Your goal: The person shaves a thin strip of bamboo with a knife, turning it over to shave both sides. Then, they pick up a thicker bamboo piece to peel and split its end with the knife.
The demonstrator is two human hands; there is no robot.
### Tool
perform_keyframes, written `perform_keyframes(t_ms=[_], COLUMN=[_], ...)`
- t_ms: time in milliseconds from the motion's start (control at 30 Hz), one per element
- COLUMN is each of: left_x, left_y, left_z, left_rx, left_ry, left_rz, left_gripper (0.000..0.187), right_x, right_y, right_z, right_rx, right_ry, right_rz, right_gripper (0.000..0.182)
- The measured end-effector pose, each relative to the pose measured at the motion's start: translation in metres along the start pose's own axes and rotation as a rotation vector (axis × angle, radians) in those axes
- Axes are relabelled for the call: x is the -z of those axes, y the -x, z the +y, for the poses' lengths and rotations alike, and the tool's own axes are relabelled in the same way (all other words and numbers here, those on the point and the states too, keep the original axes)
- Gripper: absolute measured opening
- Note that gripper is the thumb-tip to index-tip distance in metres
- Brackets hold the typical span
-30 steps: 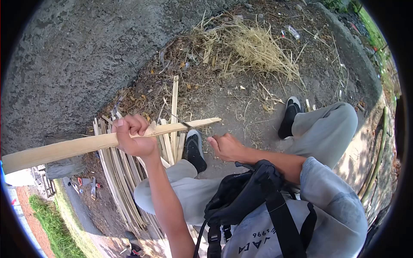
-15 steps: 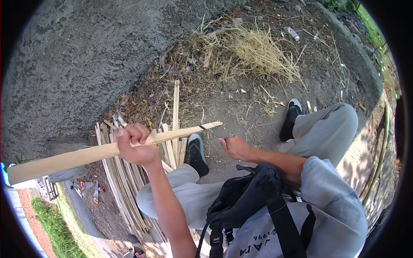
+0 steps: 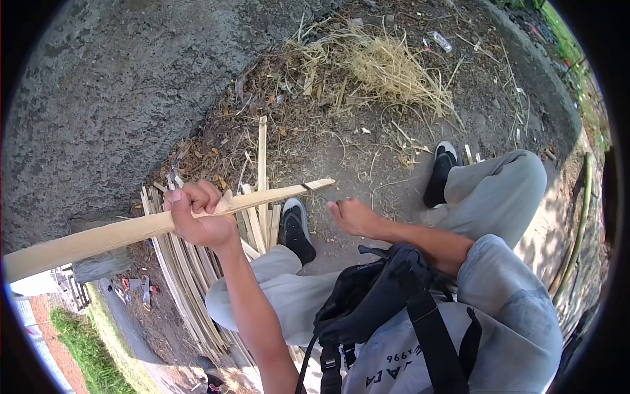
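Observation:
A long pale bamboo strip (image 3: 125, 234) runs from the far left edge to a pointed end near the centre. My left hand (image 3: 202, 213) is wrapped round it, with a raised sliver beside the fingers. My right hand (image 3: 351, 215) is closed on a knife (image 3: 321, 194), whose handle is hidden in the fist. The thin dark blade lies across the strip close to its tip. Beneath the left forearm, a bundle of split strips (image 3: 187, 282) lies on the ground, and one longer strip (image 3: 262, 157) points away from me.
Beyond my feet lies a heap of dry shavings (image 3: 390, 69), with a plastic bottle (image 3: 441, 42) near it. A concrete slab (image 3: 131, 85) fills the upper left. Tools (image 3: 146, 293) lie at the lower left. A green pole (image 3: 577, 236) is at the right.
The strip and my left hand have shifted slightly left. My right hand has moved a little left and up with the knife, still at the strip's tip.

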State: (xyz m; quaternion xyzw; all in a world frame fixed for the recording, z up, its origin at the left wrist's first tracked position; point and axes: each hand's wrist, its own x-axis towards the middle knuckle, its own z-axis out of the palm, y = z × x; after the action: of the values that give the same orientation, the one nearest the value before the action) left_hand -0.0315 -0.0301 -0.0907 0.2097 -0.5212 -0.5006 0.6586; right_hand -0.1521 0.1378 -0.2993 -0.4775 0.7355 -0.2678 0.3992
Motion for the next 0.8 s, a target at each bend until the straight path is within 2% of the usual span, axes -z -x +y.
perform_keyframes(t_ms=[33, 133, 200, 333, 433, 533, 633, 700, 800], left_x=[-0.001, 0.006, 0.001, 0.006, -0.002, 0.002, 0.000, 0.002, -0.005], left_y=[-0.004, 0.000, -0.003, -0.002, -0.001, -0.003, -0.005, -0.006, -0.007], left_z=[-0.002, 0.001, 0.002, 0.001, 0.002, 0.000, -0.003, -0.001, -0.003], left_rx=[0.002, 0.037, 0.013, 0.024, 0.030, 0.041, -0.005, -0.006, -0.005], left_ry=[0.015, 0.000, -0.018, -0.011, -0.021, -0.026, -0.083, -0.077, -0.071], left_rz=[-0.001, 0.012, 0.034, 0.037, 0.040, 0.034, 0.086, 0.093, 0.095], left_gripper=[0.035, 0.036, 0.037, 0.037, 0.037, 0.036, 0.036, 0.036, 0.037], right_x=[0.010, -0.005, -0.024, -0.012, 0.005, 0.020, -0.015, -0.051, -0.016], right_y=[-0.002, 0.003, -0.006, -0.021, -0.008, 0.011, 0.001, -0.023, -0.010], right_z=[-0.019, -0.017, 0.028, 0.043, -0.012, -0.056, -0.003, 0.092, 0.057], right_rx=[0.053, 0.149, 0.028, -0.115, -0.029, 0.194, 0.060, -0.167, -0.398], right_ry=[-0.051, -0.201, -0.081, 0.046, -0.026, -0.179, -0.058, 0.061, -0.076], right_rz=[0.035, 0.032, -0.011, -0.087, -0.012, -0.044, 0.017, -0.118, -0.183], right_gripper=[0.054, 0.056, 0.055, 0.054, 0.054, 0.056, 0.055, 0.054, 0.053])
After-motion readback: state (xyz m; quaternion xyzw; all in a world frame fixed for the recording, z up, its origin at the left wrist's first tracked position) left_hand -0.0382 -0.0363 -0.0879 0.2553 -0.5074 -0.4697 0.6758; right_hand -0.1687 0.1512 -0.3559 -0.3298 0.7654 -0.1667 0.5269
